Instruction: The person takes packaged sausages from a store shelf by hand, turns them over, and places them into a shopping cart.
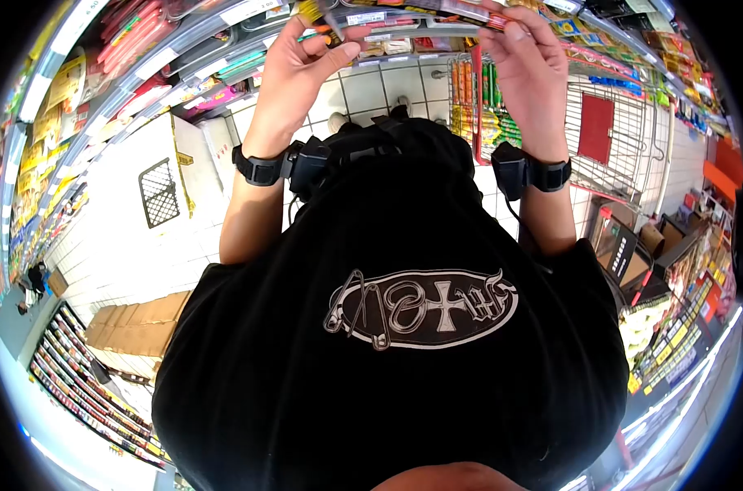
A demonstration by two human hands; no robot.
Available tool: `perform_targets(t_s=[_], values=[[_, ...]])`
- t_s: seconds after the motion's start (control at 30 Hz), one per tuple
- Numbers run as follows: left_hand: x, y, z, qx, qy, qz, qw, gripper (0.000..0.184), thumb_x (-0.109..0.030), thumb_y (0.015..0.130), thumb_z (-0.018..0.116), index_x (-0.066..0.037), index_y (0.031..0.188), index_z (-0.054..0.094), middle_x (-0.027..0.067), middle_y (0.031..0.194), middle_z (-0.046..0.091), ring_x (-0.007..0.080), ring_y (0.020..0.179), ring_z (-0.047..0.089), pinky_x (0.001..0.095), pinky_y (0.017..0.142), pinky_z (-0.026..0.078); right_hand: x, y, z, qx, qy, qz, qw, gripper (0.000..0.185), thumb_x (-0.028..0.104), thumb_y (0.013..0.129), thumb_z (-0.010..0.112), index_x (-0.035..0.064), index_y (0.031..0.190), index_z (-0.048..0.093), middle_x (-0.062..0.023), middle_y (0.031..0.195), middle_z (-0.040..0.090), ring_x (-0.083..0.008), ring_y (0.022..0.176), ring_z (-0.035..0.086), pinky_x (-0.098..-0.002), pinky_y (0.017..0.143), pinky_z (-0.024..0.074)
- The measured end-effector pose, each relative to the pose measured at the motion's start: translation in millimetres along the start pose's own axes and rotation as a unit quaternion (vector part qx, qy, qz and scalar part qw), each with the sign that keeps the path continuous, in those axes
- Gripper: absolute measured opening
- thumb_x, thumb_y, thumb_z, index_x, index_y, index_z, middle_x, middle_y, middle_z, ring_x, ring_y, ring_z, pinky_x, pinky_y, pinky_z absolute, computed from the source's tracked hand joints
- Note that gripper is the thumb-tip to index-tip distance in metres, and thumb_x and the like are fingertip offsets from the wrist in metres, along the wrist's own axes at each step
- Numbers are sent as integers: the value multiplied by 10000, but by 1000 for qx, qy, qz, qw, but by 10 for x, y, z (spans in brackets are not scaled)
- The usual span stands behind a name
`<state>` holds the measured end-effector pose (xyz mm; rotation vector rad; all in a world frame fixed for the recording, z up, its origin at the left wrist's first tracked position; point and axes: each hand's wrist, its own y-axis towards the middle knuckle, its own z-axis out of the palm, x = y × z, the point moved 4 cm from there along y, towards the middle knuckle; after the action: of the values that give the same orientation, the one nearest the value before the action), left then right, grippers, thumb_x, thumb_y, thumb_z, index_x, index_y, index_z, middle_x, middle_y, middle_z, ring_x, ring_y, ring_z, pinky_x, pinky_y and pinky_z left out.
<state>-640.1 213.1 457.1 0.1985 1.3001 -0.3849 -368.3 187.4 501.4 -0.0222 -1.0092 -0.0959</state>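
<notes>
The left hand has a small yellow-and-black packet (pixel 311 11) between its thumb and curled fingers, bright yellow at the upper end and dark lower down, partly cut off by the frame. The left hand (pixel 332 45) is closed on it. The right hand (pixel 503 26) pinches the right end of a slim dark packet (pixel 472 11) with red-orange marks, its fingertips nearly together; the print is too small to read. Both packets lie in front of the shelf (pixel 183 49), close to its label-lined front edge. Between the forearms, open tiled floor (pixel 383 86) reaches from the shelf's edge to the person's shoes. A wire cart (pixel 596 127) stands near the right forearm, narrowing the room there, with colourful packets (pixel 504 128) along its left side.
</notes>
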Motion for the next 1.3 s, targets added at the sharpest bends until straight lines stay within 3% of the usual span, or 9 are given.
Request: perform_targets(t_s=[0.2, 0.33, 0.6, 0.7, 0.8, 0.93, 1.0, 1.23, 1.3], values=[[-155, 22, 355, -27, 6, 26, 999, 193, 6, 1011, 624, -10, 1193, 562, 236, 1312, 659, 283, 1243, 640, 437, 1093, 548, -119, 164, 124, 182, -69, 26, 981, 201, -8, 992, 655, 6, 1192, 636, -111, 1177, 716, -172, 1049, 698, -310, 942, 573], [-142, -14, 512, -74, -80, 18, 994, 274, -84, 957, 747, 44, 1192, 688, 136, 1115, 745, 203, 1006, 729, 325, 920, 618, -89, 105, 267, 191, -101, 49, 975, 245, -27, 990, 650, -4, 1234, 638, -88, 1216, 704, -134, 1063, 677, -284, 948, 547], [-162, -20, 800, -128, -142, 54, 980, 277, -148, 998, 710, 68, 1171, 694, 153, 1081, 746, 214, 957, 751, 323, 856, 651, -168, 168, 135, 257, -219, 2, 941, 304, -1, 992, 668, -23, 1293, 639, -75, 1277, 675, -116, 1100, 649, -266, 935, 541], [-108, 15, 743, -92, -124, 59, 986, 391, -250, 1060, 623, 24, 1338, 600, 116, 1322, 650, 230, 1204, 639, 455, 1096, 516, -99, 187, 254, 263, -191, -87, 942, 287, -9, 994, 660, -32, 1280, 648, -81, 1273, 674, -119, 1102, 650, -264, 939, 541], [-176, 47, 874, -144, -155, 51, 976, 417, -73, 991, 698, 15, 1382, 581, 54, 1180, 707, 131, 942, 691, 282, 844, 573, -152, 206, 210, 242, -153, -2, 958, 294, -24, 989, 657, -28, 1283, 649, -85, 1276, 673, -125, 1106, 651, -267, 945, 541], [-55, 124, 786, -143, -177, 52, 972, 398, -92, 1042, 621, -21, 1422, 527, 74, 1223, 680, 163, 930, 701, 314, 853, 581, -127, 258, 293, 225, -196, 5, 954, 311, -23, 981, 668, -17, 1292, 652, -82, 1274, 676, -130, 1099, 655, -263, 935, 545], [-7, 186, 687, -97, -165, 44, 981, 405, -288, 1067, 612, -13, 1363, 591, 89, 1345, 633, 226, 1251, 594, 469, 1102, 482, -133, 298, 346, 224, -183, 1, 957, 316, -11, 974, 684, -9, 1289, 661, -72, 1261, 685, -129, 1083, 657, -259, 914, 549], [-84, 313, 714, -68, -149, 41, 986, 386, -299, 1062, 621, -50, 1356, 599, 63, 1318, 639, 220, 1251, 583, 455, 1091, 477, -129, 417, 321, 224, -287, -87, 927, 318, -14, 956, 707, -23, 1272, 666, -56, 1152, 706, -115, 1023, 659, -244, 866, 557], [-43, 349, 632, -43, -180, 26, 982, 338, -253, 1063, 621, -62, 1340, 604, 56, 1274, 661, 209, 1175, 629, 417, 1037, 523, -216, 442, 242, 179, -169, 16, 969, 329, -13, 952, 715, -17, 1277, 664, -42, 1108, 702, -97, 949, 671, -230, 814, 564]])
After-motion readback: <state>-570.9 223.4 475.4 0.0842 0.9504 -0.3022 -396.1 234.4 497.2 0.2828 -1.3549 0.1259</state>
